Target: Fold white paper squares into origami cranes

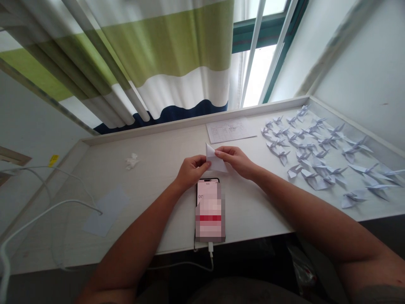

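A small folded sheet of white paper is held up between my two hands, just above the desk. My left hand pinches its left edge between thumb and fingers. At the upper right edge, the thumb and fingers of my right hand close on it. One corner of the paper points upward. Directly below my hands lies a phone with its screen lit and partly blurred. Many folded white paper cranes are spread over the right side of the desk.
A printed sheet lies near the desk's back ledge. To the left are a crumpled tissue and a flat piece of paper with a white cable across it. A charging plug hangs off the front edge. Curtains hang behind.
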### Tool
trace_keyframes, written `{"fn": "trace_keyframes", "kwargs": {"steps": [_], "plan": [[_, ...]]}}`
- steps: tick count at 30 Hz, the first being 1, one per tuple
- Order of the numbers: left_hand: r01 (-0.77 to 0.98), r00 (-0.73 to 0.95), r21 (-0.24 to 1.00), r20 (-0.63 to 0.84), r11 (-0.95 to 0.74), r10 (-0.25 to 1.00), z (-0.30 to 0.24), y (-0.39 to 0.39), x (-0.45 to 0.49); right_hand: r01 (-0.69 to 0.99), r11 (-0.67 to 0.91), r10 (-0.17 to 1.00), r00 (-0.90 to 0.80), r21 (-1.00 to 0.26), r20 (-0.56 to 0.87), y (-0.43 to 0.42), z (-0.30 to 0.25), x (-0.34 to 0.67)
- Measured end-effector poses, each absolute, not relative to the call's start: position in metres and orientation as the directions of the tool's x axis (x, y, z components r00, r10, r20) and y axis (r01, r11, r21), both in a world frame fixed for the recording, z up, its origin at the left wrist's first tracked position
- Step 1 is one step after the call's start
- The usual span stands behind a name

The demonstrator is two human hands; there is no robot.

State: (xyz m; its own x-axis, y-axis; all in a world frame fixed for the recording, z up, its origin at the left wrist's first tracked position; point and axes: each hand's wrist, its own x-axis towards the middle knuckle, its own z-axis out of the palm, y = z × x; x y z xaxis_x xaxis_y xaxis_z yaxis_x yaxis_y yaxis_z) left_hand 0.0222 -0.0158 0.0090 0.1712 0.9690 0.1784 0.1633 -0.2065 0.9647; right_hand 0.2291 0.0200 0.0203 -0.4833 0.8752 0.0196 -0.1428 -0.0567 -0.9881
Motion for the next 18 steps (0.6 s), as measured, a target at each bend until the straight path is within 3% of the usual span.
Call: {"fn": "trace_keyframes", "kwargs": {"steps": [5, 10, 18], "plan": [[0.231, 0.265, 0.943, 0.177, -0.241, 0.948, 0.0122, -0.0208, 0.0256, -0.176, 0.000, 0.883, -0.461, -0.984, 0.083, 0.0212, 0.0189, 0.2282], [0.172, 0.233, 0.962, 0.168, -0.211, 0.958, 0.0135, -0.0208, 0.0281, -0.243, 0.040, 0.925, -0.357, -0.969, 0.128, 0.0205, 0.0180, 0.2249], [0.268, 0.255, 0.946, 0.113, -0.183, 0.960, 0.0127, -0.0207, 0.0242, -0.230, 0.076, 0.953, -0.270, -0.970, 0.138, 0.0201, 0.0211, 0.2268]]}}
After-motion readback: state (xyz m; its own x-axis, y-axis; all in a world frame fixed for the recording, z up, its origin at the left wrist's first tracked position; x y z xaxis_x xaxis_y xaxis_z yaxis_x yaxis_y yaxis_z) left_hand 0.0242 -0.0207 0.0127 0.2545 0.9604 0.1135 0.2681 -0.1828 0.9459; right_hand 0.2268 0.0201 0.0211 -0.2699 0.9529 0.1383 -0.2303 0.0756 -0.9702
